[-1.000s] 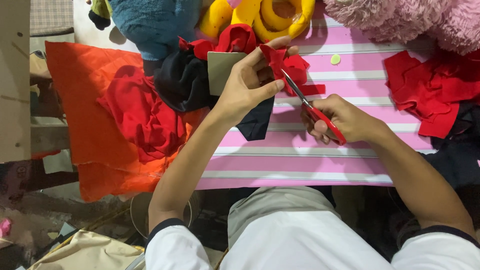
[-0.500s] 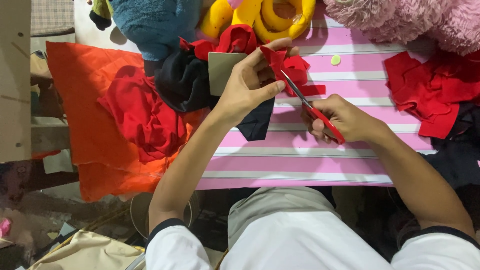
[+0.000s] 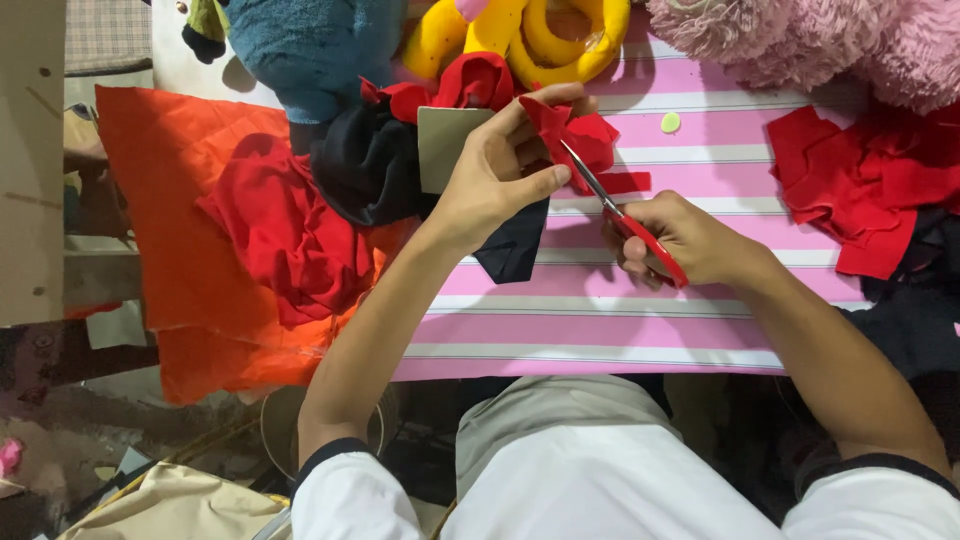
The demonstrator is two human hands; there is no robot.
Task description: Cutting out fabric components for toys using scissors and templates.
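From the head view, the left hand (image 3: pixel 495 175) has its fingers closed on a red fabric piece (image 3: pixel 575 135) backed by a grey card (image 3: pixel 447 145), held just above the pink striped worktop (image 3: pixel 600 330). The right hand (image 3: pixel 690 240) is wrapped tight around the red-handled scissors (image 3: pixel 625 220), blades partly open at the cloth's edge. Cutting cleanly likely calls for keeping the fabric taut, the thumb clear of the blades, and turning the cloth, not the scissors.

even overhead light, table bright, floor below dim; sharp focus, soft shadows, no glare.
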